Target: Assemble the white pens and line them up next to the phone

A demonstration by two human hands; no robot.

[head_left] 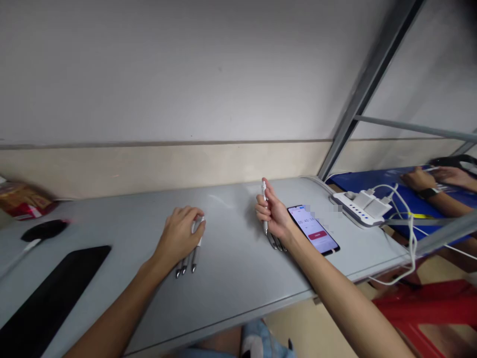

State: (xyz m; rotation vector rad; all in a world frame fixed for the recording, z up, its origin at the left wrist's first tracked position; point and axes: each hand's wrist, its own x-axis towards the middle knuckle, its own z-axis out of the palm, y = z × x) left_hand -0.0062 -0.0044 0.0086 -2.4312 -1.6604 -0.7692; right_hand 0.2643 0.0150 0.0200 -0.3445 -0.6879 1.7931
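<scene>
My right hand [274,211] is wrapped round a white and silver pen [266,226], held nearly upright above the table, with the thumb at its top end. Several pens [275,242] lie beneath that hand, mostly hidden by it; only their silver tips show. Over to the left, my left hand [182,231] rests low on the table with its fingers curled and the thumb and forefinger closed on another pen [195,258]. Two more pens [184,266] lie beside it, tips towards me, their upper parts covered by the hand.
A phone [315,231] showing a timer lies right of my right hand. Beyond it are a power strip [357,209] with white cables and a metal post [346,114]. A black mat [55,298], a black mouse [44,229] and a package [26,201] lie left. A co-worker's hands [417,179] are far right.
</scene>
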